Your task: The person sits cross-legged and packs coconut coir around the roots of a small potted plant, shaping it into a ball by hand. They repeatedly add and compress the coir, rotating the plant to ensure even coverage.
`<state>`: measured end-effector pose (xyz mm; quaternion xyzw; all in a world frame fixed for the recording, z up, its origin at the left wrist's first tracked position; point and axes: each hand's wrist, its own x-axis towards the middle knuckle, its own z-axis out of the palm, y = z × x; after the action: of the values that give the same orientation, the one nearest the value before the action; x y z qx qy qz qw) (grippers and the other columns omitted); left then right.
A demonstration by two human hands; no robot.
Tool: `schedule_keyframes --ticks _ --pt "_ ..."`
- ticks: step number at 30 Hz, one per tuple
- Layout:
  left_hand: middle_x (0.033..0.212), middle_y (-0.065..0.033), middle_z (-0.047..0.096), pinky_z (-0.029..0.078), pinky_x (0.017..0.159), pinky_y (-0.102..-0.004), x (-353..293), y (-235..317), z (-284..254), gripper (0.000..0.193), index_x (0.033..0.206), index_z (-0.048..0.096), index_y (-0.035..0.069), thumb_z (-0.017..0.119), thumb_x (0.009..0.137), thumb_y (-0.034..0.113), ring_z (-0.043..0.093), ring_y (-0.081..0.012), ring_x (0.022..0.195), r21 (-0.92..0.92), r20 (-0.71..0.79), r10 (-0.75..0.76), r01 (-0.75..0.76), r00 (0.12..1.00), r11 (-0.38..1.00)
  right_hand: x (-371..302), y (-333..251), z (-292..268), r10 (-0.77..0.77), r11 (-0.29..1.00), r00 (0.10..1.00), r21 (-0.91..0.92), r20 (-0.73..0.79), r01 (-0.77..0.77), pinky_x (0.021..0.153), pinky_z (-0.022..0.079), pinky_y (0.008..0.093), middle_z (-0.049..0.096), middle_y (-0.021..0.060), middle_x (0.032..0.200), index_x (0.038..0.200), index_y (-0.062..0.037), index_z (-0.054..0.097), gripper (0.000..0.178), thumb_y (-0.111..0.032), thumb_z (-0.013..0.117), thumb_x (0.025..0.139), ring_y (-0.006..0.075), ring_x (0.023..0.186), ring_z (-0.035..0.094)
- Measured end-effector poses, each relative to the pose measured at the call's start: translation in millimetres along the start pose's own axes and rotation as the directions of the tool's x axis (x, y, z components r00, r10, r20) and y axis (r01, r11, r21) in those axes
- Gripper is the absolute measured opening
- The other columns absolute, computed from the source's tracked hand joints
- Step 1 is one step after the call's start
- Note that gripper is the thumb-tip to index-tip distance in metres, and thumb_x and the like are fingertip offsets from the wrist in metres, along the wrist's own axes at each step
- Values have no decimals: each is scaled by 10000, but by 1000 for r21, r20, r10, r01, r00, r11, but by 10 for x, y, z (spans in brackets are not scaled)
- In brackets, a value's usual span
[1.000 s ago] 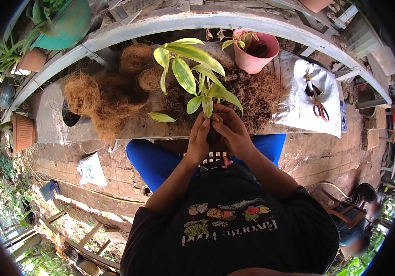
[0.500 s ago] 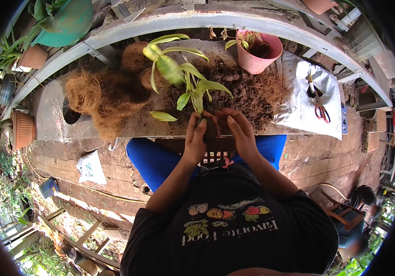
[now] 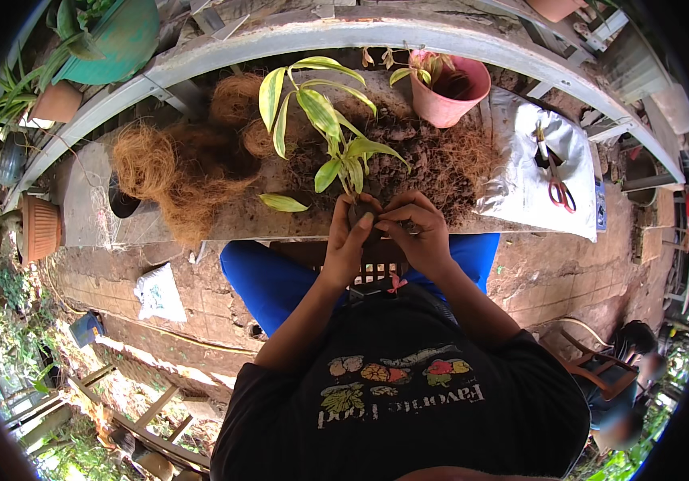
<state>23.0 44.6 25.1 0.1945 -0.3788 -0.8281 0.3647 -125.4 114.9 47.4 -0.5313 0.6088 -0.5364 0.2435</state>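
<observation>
A potted-type plant (image 3: 331, 152) with long green-and-yellow leaves stands upright over the table's near edge. Its dark root ball (image 3: 367, 232) is cupped by my left hand (image 3: 344, 248), fingers wrapped round it and thumb across the front. My right hand (image 3: 426, 236) is closed at the ball's right side, thumb and fingertips pressed together against it; whether they pinch a loose bit there is too small to tell. A fallen leaf (image 3: 283, 202) lies left of my hands. Dark soil (image 3: 417, 156) mixed with brown fibre spreads just beyond them.
Coconut fibre (image 3: 152, 164) heaps on the table's left. A pink pot (image 3: 450, 100) with a drooping plant stands at the back. Scissors (image 3: 559, 192) lie on a white sack (image 3: 513, 180) at right. A metal rail (image 3: 344, 34) arches behind. Another person (image 3: 621, 393) sits at lower right.
My right hand has come in from beside the root ball and closed against it. The plant's top leaves, blurred before, have swung and are now still and sharp.
</observation>
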Motion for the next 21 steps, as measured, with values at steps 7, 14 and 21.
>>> schedule_keyframes --ticks 7,14,21 --pt "1126 -16 573 469 844 -226 22 -24 -8 237 1254 466 75 572 1043 90 548 -53 985 41 -17 -7 8 1000 999 11 25 30 -150 986 988 -82 -25 147 738 534 368 658 109 962 922 -23 654 150 25 761 828 270 861 673" --pt "1192 -68 569 513 766 -298 -10 -29 16 286 1302 473 65 550 1032 117 598 -120 912 8 -18 -35 35 999 999 28 40 -19 -260 932 965 -259 16 255 724 528 410 655 142 935 963 -8 598 202 51 727 820 330 848 658" --pt "1221 -132 550 476 689 -291 7 23 -43 416 1396 449 47 536 1003 152 591 -171 791 3 73 58 -58 996 998 203 322 -328 -114 925 972 -380 -204 29 682 533 433 658 166 896 935 -3 565 131 -11 692 907 334 790 665"
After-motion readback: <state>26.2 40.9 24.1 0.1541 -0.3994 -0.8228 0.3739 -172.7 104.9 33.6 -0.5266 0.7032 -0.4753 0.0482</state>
